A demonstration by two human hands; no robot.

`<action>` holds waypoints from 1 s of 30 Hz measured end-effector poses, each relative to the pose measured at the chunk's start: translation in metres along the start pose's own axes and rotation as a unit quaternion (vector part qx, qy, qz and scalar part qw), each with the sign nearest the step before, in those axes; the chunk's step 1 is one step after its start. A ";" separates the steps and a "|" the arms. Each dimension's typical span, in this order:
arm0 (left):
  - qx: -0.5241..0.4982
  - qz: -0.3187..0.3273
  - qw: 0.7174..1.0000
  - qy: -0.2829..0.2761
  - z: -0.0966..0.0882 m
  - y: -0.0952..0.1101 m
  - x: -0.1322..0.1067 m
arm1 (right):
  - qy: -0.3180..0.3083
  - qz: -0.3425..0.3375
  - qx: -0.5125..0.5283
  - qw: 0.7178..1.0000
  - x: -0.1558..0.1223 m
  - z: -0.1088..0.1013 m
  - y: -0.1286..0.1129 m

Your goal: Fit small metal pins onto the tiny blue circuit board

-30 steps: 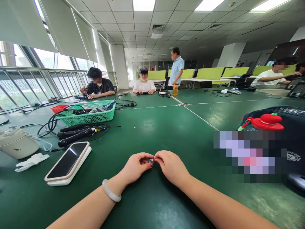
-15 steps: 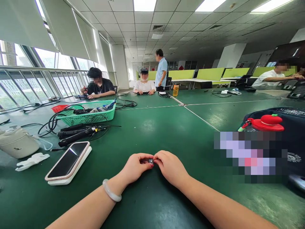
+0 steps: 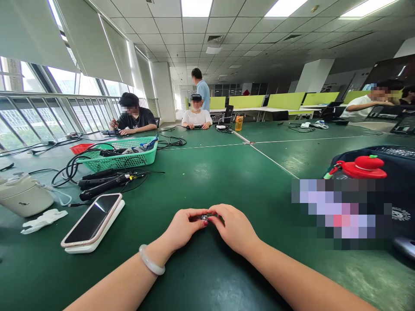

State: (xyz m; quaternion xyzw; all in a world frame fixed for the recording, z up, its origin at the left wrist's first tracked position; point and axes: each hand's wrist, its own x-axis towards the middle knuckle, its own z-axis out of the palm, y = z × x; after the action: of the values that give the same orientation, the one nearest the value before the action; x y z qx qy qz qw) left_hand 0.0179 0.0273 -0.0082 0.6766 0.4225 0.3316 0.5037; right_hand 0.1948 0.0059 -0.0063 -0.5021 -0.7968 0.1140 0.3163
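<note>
Between my fingertips is a small silvery metallic piece (image 3: 204, 217), too small to make out its kind. My left hand (image 3: 185, 225), with a pale bangle (image 3: 151, 260) on its wrist, pinches it between thumb and forefinger. From the other side my right hand (image 3: 232, 226) pinches at the piece's right end with thumb and forefinger. Both hands meet just above the green tabletop (image 3: 207, 181). The curled fingers hide much of the piece.
Left lie a phone (image 3: 92, 218) on a white box, a crumpled tissue (image 3: 44, 220), a white pouch-like container (image 3: 24, 194), black rods (image 3: 103, 185) and a green basket (image 3: 119, 157). Right stands a red-capped bottle (image 3: 365, 166) by a dark bag (image 3: 398, 172). Several people are farther off.
My right thumb and forefinger have parted slightly, and more of the small piece shows between my fingers. The standing person in the background has moved left, behind the seated person.
</note>
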 end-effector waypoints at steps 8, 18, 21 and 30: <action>-0.032 -0.011 0.999 0.037 0.000 -0.004 0.002 | -0.018 0.033 0.001 0.999 0.001 -0.001 0.002; -0.182 -0.060 0.981 0.029 0.005 0.007 -0.005 | -0.009 0.010 -0.004 1.000 -0.001 0.004 -0.004; -0.210 -0.080 0.974 0.011 0.007 0.008 -0.008 | -0.008 -0.013 -0.035 0.999 -0.002 0.008 -0.006; -0.164 -0.077 0.982 0.054 0.001 0.005 -0.007 | -0.016 -0.022 -0.042 0.999 -0.001 0.009 -0.003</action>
State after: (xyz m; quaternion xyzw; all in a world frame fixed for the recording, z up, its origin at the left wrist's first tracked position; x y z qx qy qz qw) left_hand 0.0170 0.0198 -0.0036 0.5311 0.4397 0.3932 0.6083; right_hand 0.1875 0.0052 -0.0117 -0.4955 -0.8166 0.0819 0.2845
